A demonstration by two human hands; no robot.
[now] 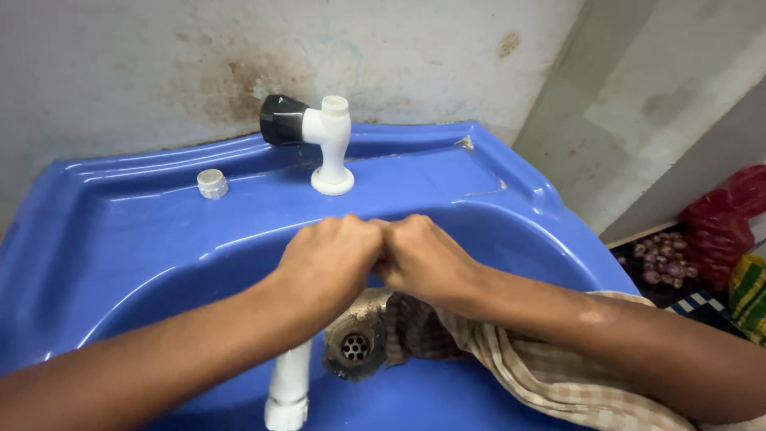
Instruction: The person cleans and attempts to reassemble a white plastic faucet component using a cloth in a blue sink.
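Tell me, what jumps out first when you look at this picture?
The bright blue sink fills most of the view, with a white tap with a black handle standing on its back ledge. In the middle, the left hand and right hand press together above the drain. A checked cloth hangs under the right arm.

The left hand (pixel 331 259) and right hand (pixel 427 259) are pressing knuckle to knuckle, hiding whatever they are gripping. The white pipe (pixel 289 387) is running off the bottom edge, the checked cloth (pixel 550 375) is trailing out beneath the right forearm, and the basin's (pixel 120 239) left side is getting cropped.
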